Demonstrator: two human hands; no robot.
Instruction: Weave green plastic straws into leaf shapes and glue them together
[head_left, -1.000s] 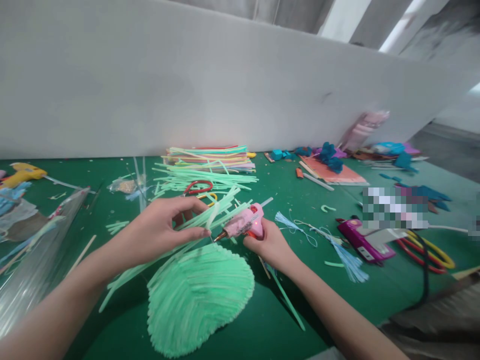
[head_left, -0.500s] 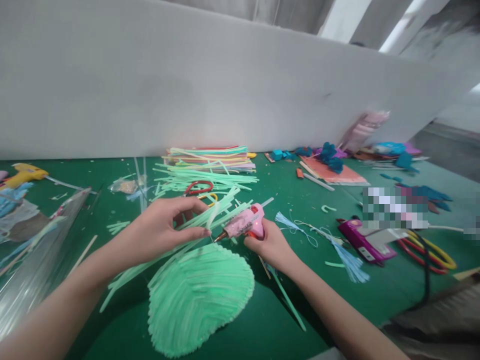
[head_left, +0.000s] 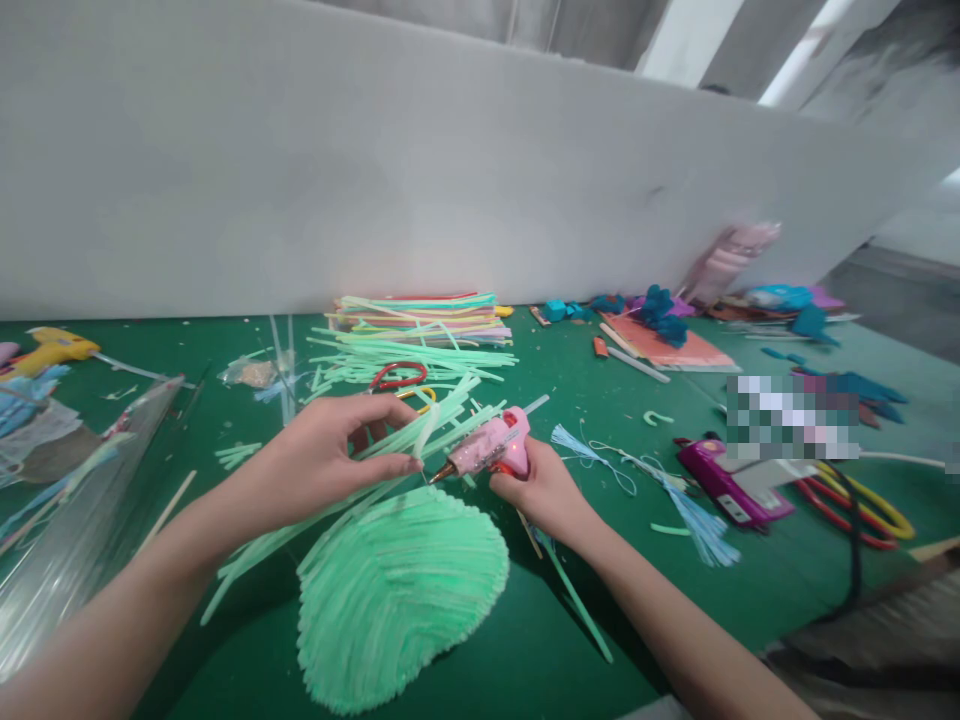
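The left hand (head_left: 326, 455) hovers above the green felt-covered table (head_left: 570, 390), its thumb and fingertips pinched together on a bundle of long, thin pale-green fuzzy strips (head_left: 390, 445) that slant from lower left to upper right across the middle of the view. The right hand (head_left: 541, 490) is wrapped tightly around the handle of a small pink plastic glue gun (head_left: 489, 447), whose metal nozzle points left and sits just beside the left thumb tip, close to the held strips. Directly below both hands lies a broad, rounded pale-green panel built of packed fuzzy strips (head_left: 397, 590), flat on the table and near the front edge. Behind the hands a loose scatter of the same pale-green strips (head_left: 405, 355) spreads over the table, with red-handled scissors (head_left: 397, 376) lying among them, and farther back, against the grey wall, a flat stack of multicoloured strips (head_left: 420, 312). To the right of the right hand rests a pale-blue tassel of thin threads (head_left: 694, 515), and beyond it a purple glue gun (head_left: 724, 485) beside red and yellow looped handles (head_left: 862, 505). At the far left edge a yellow glue gun (head_left: 49, 348) lies on the table, well apart from the hands
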